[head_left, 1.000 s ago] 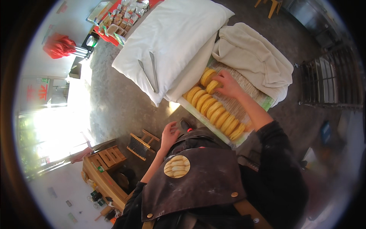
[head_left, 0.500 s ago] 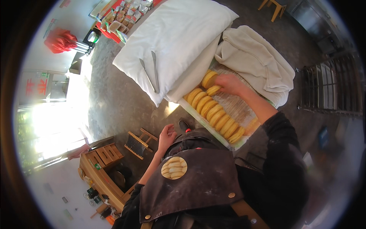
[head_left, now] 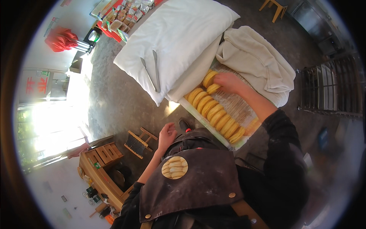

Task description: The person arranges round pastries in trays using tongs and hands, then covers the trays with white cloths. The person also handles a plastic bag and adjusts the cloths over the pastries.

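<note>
Round, flat yellow buns (head_left: 216, 114) stand on edge in a row along the near left side of a shallow lined box (head_left: 242, 100). At the row's far end my right hand (head_left: 228, 83) reaches in, its fingers curled down on a bun (head_left: 213, 89); the fingertips are partly hidden. Just beyond lie more buns (head_left: 209, 78), close to the fingers. My left hand (head_left: 167, 134) hangs by my apron, holding nothing, with the fingers loosely bent and apart. Metal tongs (head_left: 156, 72) rest on the white pillow-like cover (head_left: 179, 34) left of the box.
A beige folded cloth (head_left: 259, 61) lies over the box's far right part. Packaged goods (head_left: 127, 17) sit on a stand at the far left. A dark metal rack (head_left: 331, 87) is at the right. Wooden cabinet (head_left: 108, 171) and small wooden stool (head_left: 139, 143) stand at lower left.
My right hand has shifted very slightly at the far end of the bun row. My left hand stays by the apron.
</note>
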`<state>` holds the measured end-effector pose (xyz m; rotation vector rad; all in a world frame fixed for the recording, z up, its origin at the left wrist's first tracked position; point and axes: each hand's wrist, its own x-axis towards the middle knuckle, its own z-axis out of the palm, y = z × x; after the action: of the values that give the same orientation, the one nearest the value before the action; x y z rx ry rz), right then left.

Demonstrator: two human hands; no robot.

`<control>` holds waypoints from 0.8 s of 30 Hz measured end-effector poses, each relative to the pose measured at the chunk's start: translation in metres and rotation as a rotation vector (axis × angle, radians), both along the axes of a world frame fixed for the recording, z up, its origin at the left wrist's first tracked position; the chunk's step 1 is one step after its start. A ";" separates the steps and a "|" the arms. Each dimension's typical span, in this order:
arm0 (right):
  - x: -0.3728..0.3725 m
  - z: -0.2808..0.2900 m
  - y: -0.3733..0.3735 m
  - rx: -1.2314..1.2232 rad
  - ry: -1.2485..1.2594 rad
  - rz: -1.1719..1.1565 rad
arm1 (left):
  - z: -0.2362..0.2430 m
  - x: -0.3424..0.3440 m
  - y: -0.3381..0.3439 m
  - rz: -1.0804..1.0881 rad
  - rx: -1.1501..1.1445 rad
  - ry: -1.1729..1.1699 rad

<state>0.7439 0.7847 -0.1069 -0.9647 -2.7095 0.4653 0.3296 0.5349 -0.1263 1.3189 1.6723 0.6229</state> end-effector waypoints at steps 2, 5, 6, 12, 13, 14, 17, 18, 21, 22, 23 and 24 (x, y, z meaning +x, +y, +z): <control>-0.002 0.003 0.000 0.048 0.086 -0.014 | 0.018 0.009 0.013 0.002 0.014 0.016; 0.001 0.007 -0.009 0.125 0.189 -0.109 | 0.054 0.029 0.041 -0.121 0.210 0.107; 0.004 0.009 -0.015 0.157 0.231 -0.152 | 0.066 0.037 0.052 -0.195 0.281 0.184; 0.062 0.014 -0.049 0.191 -0.044 -0.818 | 0.090 0.094 0.123 -0.416 0.561 0.586; 0.080 0.015 -0.056 0.345 -0.076 -0.906 | 0.087 0.098 0.133 -0.412 0.531 0.610; 0.099 0.016 -0.063 0.492 -0.113 -0.996 | 0.084 0.098 0.140 -0.412 0.479 0.640; 0.151 0.014 -0.080 0.471 -0.387 -1.186 | 0.073 0.085 0.157 -0.391 0.357 0.504; 0.168 0.014 -0.084 0.428 -0.378 -1.157 | 0.069 0.079 0.163 -0.380 0.321 0.458; 0.207 0.013 -0.086 0.166 -0.427 -1.139 | 0.052 0.071 0.174 -0.264 0.408 0.424; 0.214 0.014 -0.085 0.158 -0.377 -1.126 | 0.048 0.069 0.182 -0.219 0.369 0.385; 0.218 0.016 -0.084 0.130 -0.335 -1.130 | 0.043 0.068 0.186 -0.216 0.404 0.383; 0.221 0.020 -0.082 0.119 -0.136 -1.168 | 0.040 0.066 0.188 -0.206 0.398 0.390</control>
<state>0.9648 0.7023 -0.0873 -2.2685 -1.7386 -0.0104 0.3961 0.7234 -0.0865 1.9745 1.7379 0.6238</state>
